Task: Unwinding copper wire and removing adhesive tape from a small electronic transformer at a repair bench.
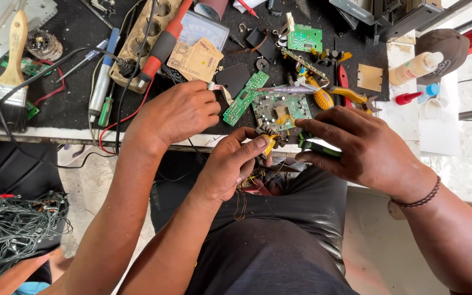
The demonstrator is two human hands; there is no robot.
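Observation:
My left hand (230, 164) pinches a small yellow part (269, 143) at the near edge of a green circuit board (279, 108) on the black bench top. Thin wires hang from it over my lap. Just to the right, my right hand (367, 147) is closed on a green and black tool handle (319, 146), close to the same board edge. Another person's hand (177, 112) reaches in from the lower left and rests with curled fingers beside a narrow green board (245, 97).
The bench (72, 104) holds a red-handled soldering iron (162, 46), a paintbrush (13, 65), screwdrivers (102, 82), a wooden power strip (143, 33), a meter (203, 27), yellow-handled pliers (326, 98) and small boards (304, 38). Glue bottles (416, 66) stand at right. Tangled green wire (12, 229) lies lower left.

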